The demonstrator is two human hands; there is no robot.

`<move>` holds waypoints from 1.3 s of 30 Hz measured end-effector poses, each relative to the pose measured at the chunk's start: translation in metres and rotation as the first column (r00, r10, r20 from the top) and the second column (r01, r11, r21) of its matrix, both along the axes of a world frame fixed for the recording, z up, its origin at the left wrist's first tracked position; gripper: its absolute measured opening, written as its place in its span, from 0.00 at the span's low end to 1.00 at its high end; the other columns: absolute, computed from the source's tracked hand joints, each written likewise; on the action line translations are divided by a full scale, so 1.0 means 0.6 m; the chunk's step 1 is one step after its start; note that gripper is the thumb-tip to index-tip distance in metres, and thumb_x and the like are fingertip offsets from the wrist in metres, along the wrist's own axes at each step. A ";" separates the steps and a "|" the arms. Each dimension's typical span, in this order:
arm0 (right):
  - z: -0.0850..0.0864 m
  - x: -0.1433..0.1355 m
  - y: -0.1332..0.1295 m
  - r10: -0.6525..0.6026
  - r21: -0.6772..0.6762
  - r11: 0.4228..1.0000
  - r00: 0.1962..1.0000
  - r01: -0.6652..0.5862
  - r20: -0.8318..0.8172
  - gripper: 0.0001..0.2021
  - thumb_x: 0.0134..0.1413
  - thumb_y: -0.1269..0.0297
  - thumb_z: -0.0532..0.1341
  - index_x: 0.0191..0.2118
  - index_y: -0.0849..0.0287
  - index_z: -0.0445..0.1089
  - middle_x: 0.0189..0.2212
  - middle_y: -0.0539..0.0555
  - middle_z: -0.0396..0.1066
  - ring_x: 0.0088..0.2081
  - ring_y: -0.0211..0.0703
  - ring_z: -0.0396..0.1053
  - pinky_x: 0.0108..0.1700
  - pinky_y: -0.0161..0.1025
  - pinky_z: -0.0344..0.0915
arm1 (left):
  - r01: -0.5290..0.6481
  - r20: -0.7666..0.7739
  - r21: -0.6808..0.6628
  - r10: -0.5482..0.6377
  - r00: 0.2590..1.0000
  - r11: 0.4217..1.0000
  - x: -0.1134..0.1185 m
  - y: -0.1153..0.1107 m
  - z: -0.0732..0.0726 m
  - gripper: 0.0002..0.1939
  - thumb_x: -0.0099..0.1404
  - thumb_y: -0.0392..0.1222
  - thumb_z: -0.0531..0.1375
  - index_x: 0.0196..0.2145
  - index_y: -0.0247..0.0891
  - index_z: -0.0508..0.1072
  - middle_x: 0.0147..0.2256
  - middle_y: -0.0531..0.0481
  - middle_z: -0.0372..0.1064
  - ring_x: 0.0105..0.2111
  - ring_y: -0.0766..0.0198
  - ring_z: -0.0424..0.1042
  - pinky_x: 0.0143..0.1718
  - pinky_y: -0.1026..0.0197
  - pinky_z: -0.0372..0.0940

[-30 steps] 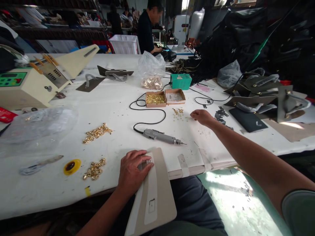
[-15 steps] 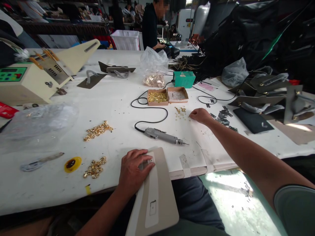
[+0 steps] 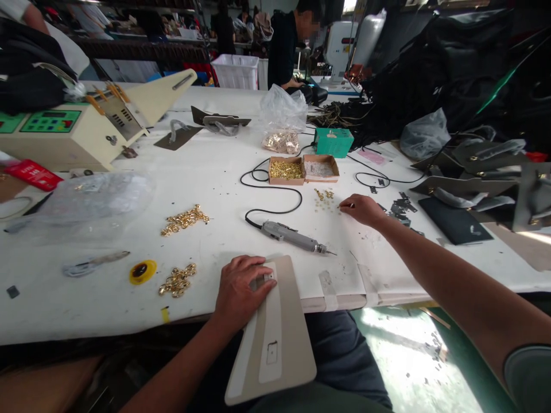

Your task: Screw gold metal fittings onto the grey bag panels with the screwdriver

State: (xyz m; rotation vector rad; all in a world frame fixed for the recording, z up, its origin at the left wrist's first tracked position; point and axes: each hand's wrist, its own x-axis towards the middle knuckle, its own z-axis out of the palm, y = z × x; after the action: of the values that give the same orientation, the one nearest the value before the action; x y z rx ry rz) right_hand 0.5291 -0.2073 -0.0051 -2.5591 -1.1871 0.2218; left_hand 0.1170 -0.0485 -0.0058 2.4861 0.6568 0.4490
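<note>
My left hand (image 3: pixel 242 289) grips the upper left part of a beige flat panel (image 3: pixel 297 338), which leans from the table edge onto my lap. A paler strip with a small rectangular cutout runs down the panel. Its thumb and fingers close around a small slot near the top. Out over the table, my right hand (image 3: pixel 363 210) has its fingertips pinched together beside small clear discs (image 3: pixel 322 205) and gold screw-like pieces (image 3: pixel 319 194). Whatever lies between those fingertips is too small to name. A grey electric screwdriver (image 3: pixel 293 236) rests between my hands, its tip pointing right.
Cardboard boxes hold small gold pieces (image 3: pixel 286 170) and clear bits (image 3: pixel 319 167), near a green box (image 3: pixel 333 142). Gold hardware piles (image 3: pixel 177 280) and a yellow tape roll (image 3: pixel 143 272) lie left. Dark metal plates (image 3: pixel 402 207) sit right; a cream machine (image 3: pixel 86 135) stands far left.
The view has swung slightly left, so things appear shifted right. My right hand stays pinched beside the small discs, and my left hand keeps its hold on the panel.
</note>
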 end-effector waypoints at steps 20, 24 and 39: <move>0.058 -0.104 -0.016 -0.121 0.082 0.989 0.992 0.124 -0.040 0.18 0.65 0.54 0.54 0.44 0.59 0.78 0.32 0.58 0.78 0.34 0.49 0.74 0.37 0.41 0.64 | -0.006 0.014 -0.002 0.006 1.000 1.000 -0.002 -0.009 -0.002 0.07 0.61 0.45 0.70 0.38 0.49 0.82 0.51 0.52 0.79 0.54 0.50 0.70 0.58 0.43 0.61; 0.086 -0.262 -0.017 0.300 0.186 0.948 0.918 -0.258 -0.259 0.15 0.65 0.50 0.57 0.41 0.54 0.75 0.34 0.55 0.78 0.34 0.47 0.74 0.38 0.40 0.67 | 0.010 0.018 -0.002 -0.010 1.000 1.000 -0.004 -0.011 -0.008 0.09 0.60 0.47 0.71 0.39 0.48 0.82 0.51 0.51 0.78 0.54 0.50 0.69 0.57 0.44 0.60; 0.017 -0.416 0.044 0.480 0.145 0.875 0.867 -0.462 -0.135 0.12 0.67 0.56 0.56 0.41 0.51 0.76 0.38 0.54 0.78 0.39 0.47 0.74 0.41 0.41 0.65 | 0.045 0.047 0.003 -0.045 0.998 0.999 -0.009 -0.011 -0.020 0.10 0.63 0.49 0.69 0.41 0.46 0.80 0.50 0.49 0.78 0.53 0.51 0.67 0.56 0.45 0.59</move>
State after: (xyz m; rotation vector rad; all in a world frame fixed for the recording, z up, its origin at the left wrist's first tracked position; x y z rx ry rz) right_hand 0.2798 -0.1806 0.0053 -2.0693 -1.6904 0.4584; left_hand 0.1117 -0.0554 -0.0176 2.4794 0.5814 0.4895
